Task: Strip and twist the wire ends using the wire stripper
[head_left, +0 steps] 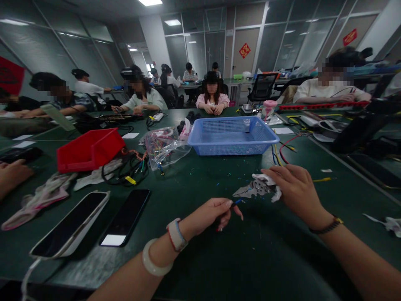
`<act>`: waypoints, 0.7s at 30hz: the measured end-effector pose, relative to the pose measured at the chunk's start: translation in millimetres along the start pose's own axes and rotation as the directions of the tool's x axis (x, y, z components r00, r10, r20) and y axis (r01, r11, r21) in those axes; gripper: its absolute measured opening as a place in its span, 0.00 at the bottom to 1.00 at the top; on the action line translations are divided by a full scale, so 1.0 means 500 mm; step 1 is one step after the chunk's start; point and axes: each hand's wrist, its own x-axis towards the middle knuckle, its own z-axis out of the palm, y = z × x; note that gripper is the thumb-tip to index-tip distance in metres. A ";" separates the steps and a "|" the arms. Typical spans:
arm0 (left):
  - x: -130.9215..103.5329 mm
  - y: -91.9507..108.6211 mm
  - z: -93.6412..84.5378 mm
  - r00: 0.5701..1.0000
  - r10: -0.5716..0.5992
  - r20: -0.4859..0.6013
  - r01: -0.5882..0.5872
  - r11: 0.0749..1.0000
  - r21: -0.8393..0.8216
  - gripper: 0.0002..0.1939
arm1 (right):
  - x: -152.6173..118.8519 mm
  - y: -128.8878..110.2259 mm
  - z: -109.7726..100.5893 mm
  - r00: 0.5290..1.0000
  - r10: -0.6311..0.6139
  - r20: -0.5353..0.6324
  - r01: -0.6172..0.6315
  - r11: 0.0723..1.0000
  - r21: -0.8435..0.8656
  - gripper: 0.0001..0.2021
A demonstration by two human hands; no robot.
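Observation:
My left hand (219, 211) pinches a short blue wire (238, 201) with a dark sheath between thumb and index finger, over the green table (200, 263). To its right, my right hand (293, 190) is wrapped round the handles of metal wire pliers (254, 189), which are padded with white cloth or tissue (276, 193). The pliers' jaws point left, just above the blue wire; whether they touch it is hard to tell. Small blue scraps lie on the table behind the pliers.
A blue basket (232, 148) stands ahead, with a clear plastic bag (166, 148) and a red bin (90, 150) to its left. Two phones (127, 217) lie at left, near gloves (44, 196). Another person's hand (14, 175) rests at the left edge. People sit across the table.

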 end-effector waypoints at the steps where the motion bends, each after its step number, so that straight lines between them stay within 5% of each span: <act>1: -0.001 0.001 0.001 1.000 -0.009 0.015 0.009 1.000 -0.016 0.19 | -0.001 0.000 -0.002 1.000 0.002 0.000 -0.002 1.000 -0.011 0.18; 13: 0.000 0.001 -0.008 0.984 -0.090 0.157 0.108 0.988 -0.107 0.18 | -0.002 -0.007 -0.001 0.996 -0.058 0.065 0.056 0.998 0.041 0.26; 21: 0.002 0.002 -0.007 0.982 -0.106 0.156 0.122 0.987 -0.101 0.16 | 0.005 -0.017 -0.003 0.993 -0.051 0.110 0.045 0.998 0.052 0.32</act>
